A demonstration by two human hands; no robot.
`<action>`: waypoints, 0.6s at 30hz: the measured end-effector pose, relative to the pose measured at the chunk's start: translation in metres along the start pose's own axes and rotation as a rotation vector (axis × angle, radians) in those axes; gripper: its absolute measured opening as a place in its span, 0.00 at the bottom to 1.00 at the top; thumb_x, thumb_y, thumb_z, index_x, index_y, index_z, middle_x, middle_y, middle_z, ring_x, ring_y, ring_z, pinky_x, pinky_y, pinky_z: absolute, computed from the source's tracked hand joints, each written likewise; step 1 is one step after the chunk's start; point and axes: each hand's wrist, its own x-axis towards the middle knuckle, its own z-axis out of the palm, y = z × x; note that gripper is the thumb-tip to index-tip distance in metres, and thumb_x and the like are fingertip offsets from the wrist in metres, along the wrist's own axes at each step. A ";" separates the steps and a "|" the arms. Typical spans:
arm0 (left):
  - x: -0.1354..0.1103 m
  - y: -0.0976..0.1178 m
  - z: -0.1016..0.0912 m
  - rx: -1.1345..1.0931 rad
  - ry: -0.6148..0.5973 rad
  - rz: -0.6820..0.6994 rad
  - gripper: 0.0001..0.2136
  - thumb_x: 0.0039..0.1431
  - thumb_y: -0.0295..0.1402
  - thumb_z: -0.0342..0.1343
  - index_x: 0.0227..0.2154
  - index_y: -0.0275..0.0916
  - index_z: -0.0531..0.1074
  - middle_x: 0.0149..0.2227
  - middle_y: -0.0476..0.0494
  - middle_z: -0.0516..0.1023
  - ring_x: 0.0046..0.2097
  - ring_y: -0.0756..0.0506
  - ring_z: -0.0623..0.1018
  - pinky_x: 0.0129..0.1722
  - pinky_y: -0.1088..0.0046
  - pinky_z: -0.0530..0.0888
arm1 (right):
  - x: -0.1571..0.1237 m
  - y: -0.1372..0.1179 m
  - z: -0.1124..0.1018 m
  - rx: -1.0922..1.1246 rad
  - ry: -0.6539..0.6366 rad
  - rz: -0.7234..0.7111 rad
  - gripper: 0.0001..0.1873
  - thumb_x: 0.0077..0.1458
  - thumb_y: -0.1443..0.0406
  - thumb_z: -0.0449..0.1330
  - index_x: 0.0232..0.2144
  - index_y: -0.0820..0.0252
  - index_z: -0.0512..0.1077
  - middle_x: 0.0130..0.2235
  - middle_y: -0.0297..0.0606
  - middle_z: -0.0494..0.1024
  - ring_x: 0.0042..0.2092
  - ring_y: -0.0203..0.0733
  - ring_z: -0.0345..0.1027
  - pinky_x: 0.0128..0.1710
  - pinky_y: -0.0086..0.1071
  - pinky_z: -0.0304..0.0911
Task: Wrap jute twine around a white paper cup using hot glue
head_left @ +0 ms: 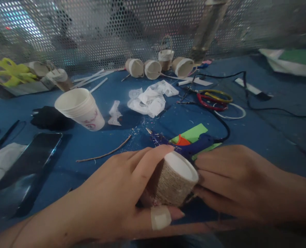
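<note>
Cup wrapped in twine (172,184), tilted, between both hands at the near side of the blue table (261,137).
We have the left hand (132,179) curled around its left side, fingers over the far side, bandaged thumb along the near side. The right hand (225,182) bunches its fingers at the right side, tips hidden; we cannot tell whether they pinch anything. We judge the cup light, thin-walled like the stacked paper cups (84,112), stiffened by its wrap. Coarse twine should resist slipping; hard squeezing might dent the white rim. Best hold, we think: the wrapped wall, clear of the glue gun (200,143) just beyond.
</note>
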 end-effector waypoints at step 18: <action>0.001 0.000 0.000 0.116 0.026 0.104 0.33 0.71 0.53 0.57 0.66 0.37 0.54 0.60 0.28 0.83 0.53 0.34 0.87 0.46 0.59 0.85 | 0.000 -0.004 -0.003 -0.043 -0.047 -0.022 0.20 0.77 0.68 0.47 0.30 0.57 0.67 0.27 0.31 0.71 0.27 0.36 0.57 0.26 0.38 0.49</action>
